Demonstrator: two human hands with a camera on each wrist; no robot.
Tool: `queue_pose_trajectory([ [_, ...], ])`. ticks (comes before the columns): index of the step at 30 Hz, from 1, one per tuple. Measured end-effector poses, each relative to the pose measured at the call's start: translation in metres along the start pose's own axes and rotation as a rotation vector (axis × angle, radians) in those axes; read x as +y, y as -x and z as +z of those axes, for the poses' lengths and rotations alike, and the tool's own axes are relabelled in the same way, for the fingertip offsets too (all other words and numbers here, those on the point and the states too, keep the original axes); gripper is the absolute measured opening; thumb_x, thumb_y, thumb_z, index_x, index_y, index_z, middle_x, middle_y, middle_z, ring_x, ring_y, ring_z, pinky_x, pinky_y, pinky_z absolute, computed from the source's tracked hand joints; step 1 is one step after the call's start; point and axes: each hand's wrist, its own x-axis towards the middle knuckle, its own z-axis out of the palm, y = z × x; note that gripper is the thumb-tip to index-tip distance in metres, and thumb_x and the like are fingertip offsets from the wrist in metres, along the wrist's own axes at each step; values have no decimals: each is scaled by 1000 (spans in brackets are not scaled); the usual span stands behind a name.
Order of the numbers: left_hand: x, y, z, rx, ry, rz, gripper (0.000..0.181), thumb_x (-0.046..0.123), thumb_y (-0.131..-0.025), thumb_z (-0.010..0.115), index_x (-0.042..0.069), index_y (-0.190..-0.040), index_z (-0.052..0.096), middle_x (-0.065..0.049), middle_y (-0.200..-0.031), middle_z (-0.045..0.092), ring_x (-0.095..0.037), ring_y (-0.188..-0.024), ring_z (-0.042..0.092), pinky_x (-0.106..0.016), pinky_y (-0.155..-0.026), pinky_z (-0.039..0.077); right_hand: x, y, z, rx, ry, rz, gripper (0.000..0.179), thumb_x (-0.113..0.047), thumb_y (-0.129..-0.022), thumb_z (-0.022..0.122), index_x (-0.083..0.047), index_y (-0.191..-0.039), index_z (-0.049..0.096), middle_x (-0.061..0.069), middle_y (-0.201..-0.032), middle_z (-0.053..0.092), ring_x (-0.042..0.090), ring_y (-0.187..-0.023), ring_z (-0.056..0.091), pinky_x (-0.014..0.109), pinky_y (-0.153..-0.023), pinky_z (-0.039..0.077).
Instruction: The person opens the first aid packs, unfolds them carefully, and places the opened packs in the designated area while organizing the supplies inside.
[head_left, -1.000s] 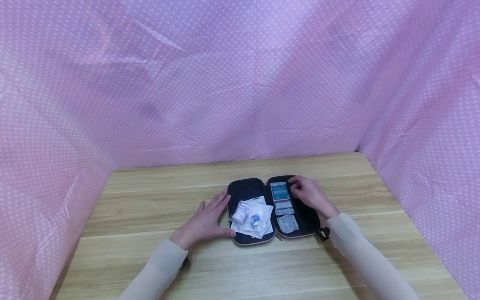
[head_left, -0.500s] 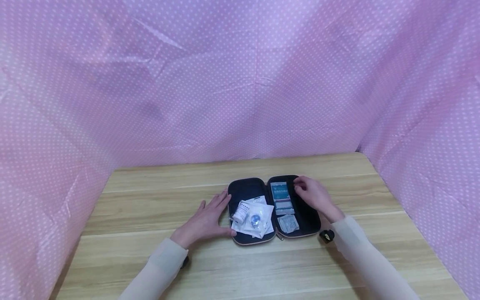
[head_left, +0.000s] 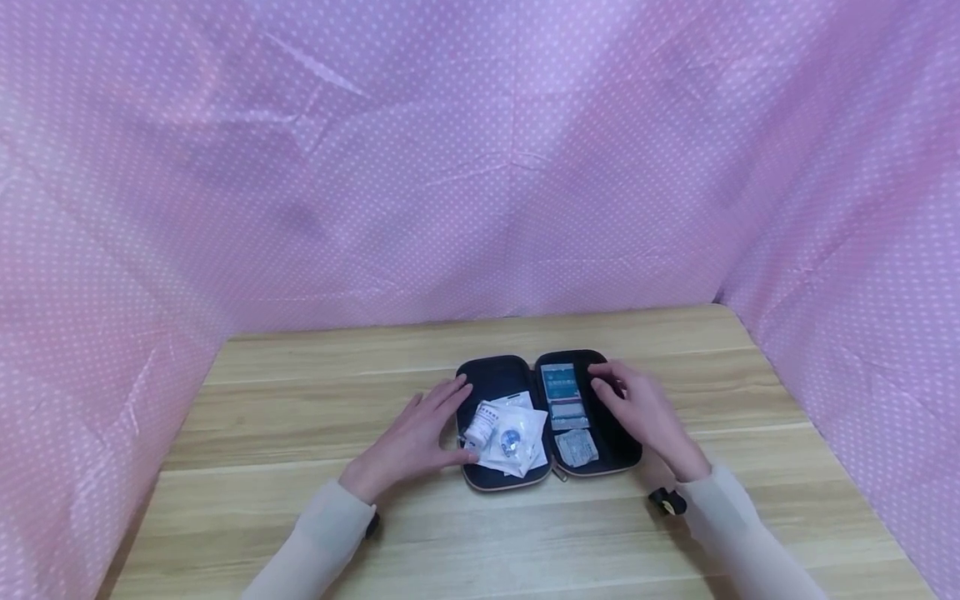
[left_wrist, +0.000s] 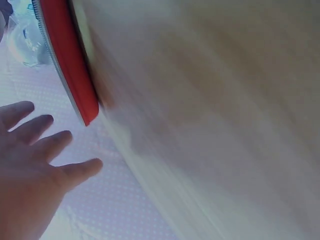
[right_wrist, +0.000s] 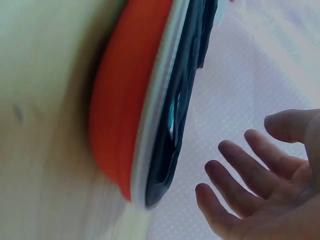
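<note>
The left hand (head_left: 416, 437) reaches in from its side with fingers straight and spread, thumb apart from them, fingertips above the outer rim of the case (head_left: 510, 485). It is released, and the left wrist view shows a gap between its fingers and the case's red shell. The right hand (head_left: 647, 407) is also released: its fingers bend loosely, thumb well apart, above the outer part of the right half (head_left: 618, 446). The right wrist view shows it clear of the shell too. Both forearms slant inward.

There is one case, unfolded on the table (head_left: 465, 542) between the hands, its two halves side by side. The left half (head_left: 491, 379), just beside the left hand, holds one bottle (head_left: 482, 425) and overlapping white packets (head_left: 517, 437), at least two; their exact count cannot be told. The right half, under the right hand, holds one teal sachet (head_left: 564, 396) and, nearer the person, silver packaging (head_left: 577, 448) whose count is unclear.

Each half's long axis runs away from the person, as does the sachet's, slightly tilted. The bottle lies aslant, near the left thumb.
</note>
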Motion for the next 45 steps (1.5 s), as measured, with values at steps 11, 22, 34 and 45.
queue_pose_trajectory([
  [11, 17, -8, 4, 31, -18, 16, 84, 55, -86, 79, 13, -154, 51, -8, -156, 51, -31, -144, 45, -52, -118, 38, -19, 20, 13, -19, 24, -136, 27, -16, -103, 66, -5, -127, 71, 11, -135, 69, 35, -124, 64, 57, -99, 53],
  [22, 18, -7, 7, 41, -42, -5, 73, 49, -91, 77, 10, -149, 56, -18, -146, 58, -36, -135, 54, -54, -114, 42, -28, 32, 28, -177, 3, -170, 32, -20, -102, 68, -9, -132, 69, 7, -140, 65, 28, -127, 63, 51, -103, 52],
  [34, 19, -13, 0, 171, 88, -59, 53, 18, -94, 77, 12, -144, 62, -1, -112, 71, -12, -82, 60, -31, -76, 55, -28, 33, 30, -173, -4, -172, 31, -20, -102, 69, -9, -130, 70, 8, -140, 65, 29, -129, 61, 52, -104, 51],
  [45, 2, -48, -8, 189, 127, -133, 50, 18, -96, 75, 15, -144, 62, -7, -122, 69, -20, -102, 61, -40, -91, 54, -27, 35, 31, -195, -18, -143, 33, -22, -102, 68, -11, -133, 68, 7, -142, 64, 30, -132, 59, 55, -106, 49],
])
